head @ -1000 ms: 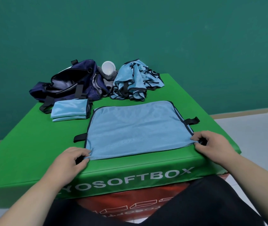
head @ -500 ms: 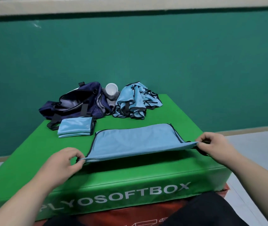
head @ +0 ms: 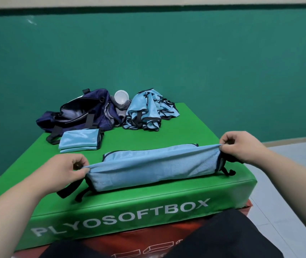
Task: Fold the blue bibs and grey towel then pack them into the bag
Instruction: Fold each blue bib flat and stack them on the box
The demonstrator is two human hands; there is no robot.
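Our left hand (head: 70,170) and right hand (head: 241,146) each pinch a corner of the bib (head: 148,164), holding its near edge lifted above the box (head: 195,131), so the raised fold hides most of the far part. At the back sit the open bag (head: 77,112), a folded bib (head: 79,139) and the bib pile (head: 144,112); the towel (head: 119,108) shows only partly between bag and pile
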